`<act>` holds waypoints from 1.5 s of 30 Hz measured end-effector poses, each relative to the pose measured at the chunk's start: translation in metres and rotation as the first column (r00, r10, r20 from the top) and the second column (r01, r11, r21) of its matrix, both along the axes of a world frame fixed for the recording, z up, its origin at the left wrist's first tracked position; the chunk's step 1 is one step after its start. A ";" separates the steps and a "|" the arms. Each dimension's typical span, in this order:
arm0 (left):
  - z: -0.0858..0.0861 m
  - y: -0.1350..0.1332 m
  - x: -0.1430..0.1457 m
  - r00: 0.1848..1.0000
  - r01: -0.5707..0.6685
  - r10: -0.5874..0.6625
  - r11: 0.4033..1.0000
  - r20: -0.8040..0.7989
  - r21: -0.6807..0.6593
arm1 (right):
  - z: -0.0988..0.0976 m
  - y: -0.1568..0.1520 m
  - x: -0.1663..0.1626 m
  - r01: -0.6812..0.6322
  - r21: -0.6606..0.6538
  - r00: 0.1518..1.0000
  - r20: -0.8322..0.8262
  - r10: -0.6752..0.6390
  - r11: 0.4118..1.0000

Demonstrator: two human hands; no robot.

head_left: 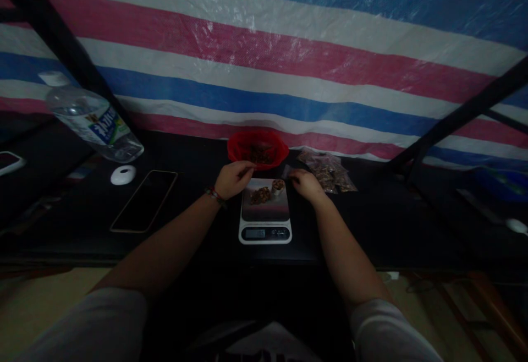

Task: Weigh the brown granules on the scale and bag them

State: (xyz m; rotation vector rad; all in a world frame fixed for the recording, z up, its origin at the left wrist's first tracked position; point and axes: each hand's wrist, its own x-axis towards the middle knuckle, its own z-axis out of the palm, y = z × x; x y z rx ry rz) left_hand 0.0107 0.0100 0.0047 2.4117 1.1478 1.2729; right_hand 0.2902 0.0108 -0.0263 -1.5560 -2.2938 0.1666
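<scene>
A white digital kitchen scale [265,234] lies in front of me on the black tabletop. On its plate are a small heap of brown dried bits [259,195] and a little cup [278,187] filled with similar bits. My left hand [235,179] is by the scale's far left corner, close to the red bowl [236,150], its fingers pinched together; what they hold, if anything, I cannot make out. Right of the scale, my right hand [306,184] has its fingertips closed on what looks like a small clear plastic bag [286,171]. More brown bits lie inside the bowl.
Several filled clear bags [328,172] lie beyond my right hand. To the left are a phone [144,201], a white rounded object [123,174] and a leaning clear bottle [94,120]. A striped tarp [264,70] hangs behind the table, with dark frame bars at both sides.
</scene>
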 end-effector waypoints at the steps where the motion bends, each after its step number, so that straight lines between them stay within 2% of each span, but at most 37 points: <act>1: 0.000 -0.001 0.001 1.000 0.009 -0.009 1.000 -0.005 0.004 | 0.000 0.001 0.001 0.010 0.006 1.000 -0.003 -0.010 1.000; 3: 0.000 -0.002 0.002 1.000 0.020 -0.020 1.000 -0.006 0.020 | 0.001 0.002 0.002 0.041 0.033 0.998 -0.045 -0.039 0.999; 6: 0.003 -0.003 0.003 0.999 0.029 -0.030 0.997 0.016 0.076 | 0.010 -0.001 0.002 0.135 0.153 0.973 -0.208 -0.101 0.979; 10: 0.009 -0.005 0.002 0.998 0.027 -0.036 0.987 0.053 0.157 | 0.030 -0.013 -0.009 0.183 0.312 0.929 -0.365 -0.060 0.932; 13: 0.011 -0.008 0.004 0.997 0.060 -0.067 0.983 0.030 0.171 | 0.045 -0.024 -0.025 0.068 0.384 0.926 -0.368 0.085 0.921; 17: 0.011 -0.012 0.008 0.994 0.109 -0.113 0.970 0.007 0.219 | 0.059 -0.033 -0.045 -0.122 0.459 0.918 -0.286 0.276 0.880; 20: 0.012 -0.013 0.009 0.984 0.180 -0.172 0.958 -0.055 0.224 | 0.066 -0.032 -0.054 -0.235 0.449 0.909 -0.214 0.359 0.862; 22: 0.012 -0.013 0.009 0.980 0.198 -0.184 0.956 -0.080 0.216 | 0.070 -0.031 -0.058 -0.266 0.421 0.909 -0.189 0.371 0.867; 23: 0.011 -0.012 0.008 0.983 0.180 -0.169 0.962 -0.070 0.206 | 0.073 -0.030 -0.060 -0.249 0.419 0.917 -0.187 0.351 0.873; 25: 0.009 -0.011 0.008 0.997 0.080 -0.082 0.984 0.009 0.160 | 0.079 -0.031 -0.065 -0.128 0.456 0.943 -0.219 0.251 0.881; 28: 0.003 -0.008 0.008 0.976 -0.075 0.073 0.997 0.204 0.000 | 0.085 -0.037 -0.080 0.075 0.512 0.947 -0.304 0.099 0.856; 30: 0.000 -0.006 0.008 0.944 -0.078 0.110 0.990 0.312 -0.114 | 0.085 -0.043 -0.095 0.053 0.508 0.946 -0.302 0.120 0.860; 32: -0.001 -0.006 0.008 0.925 -0.057 0.114 0.985 0.362 -0.162 | 0.081 -0.047 -0.110 -0.045 0.482 0.945 -0.262 0.193 0.875; 35: 0.002 -0.009 0.007 0.945 -0.085 0.104 0.993 0.309 -0.076 | 0.069 -0.049 -0.124 -0.098 0.428 0.941 -0.253 0.223 0.898; 38: 0.005 -0.013 0.005 0.979 -0.036 0.027 0.999 0.204 0.038 | 0.059 -0.047 -0.122 -0.107 0.391 0.933 -0.277 0.227 0.914; 42: 0.007 -0.016 0.004 0.988 0.073 -0.082 0.994 0.127 0.078 | 0.053 -0.047 -0.114 -0.132 0.394 0.919 -0.296 0.261 0.910; 45: 0.008 -0.018 0.003 0.988 0.097 -0.108 0.990 0.112 0.099 | 0.051 -0.048 -0.113 -0.111 0.401 0.898 -0.351 0.264 0.910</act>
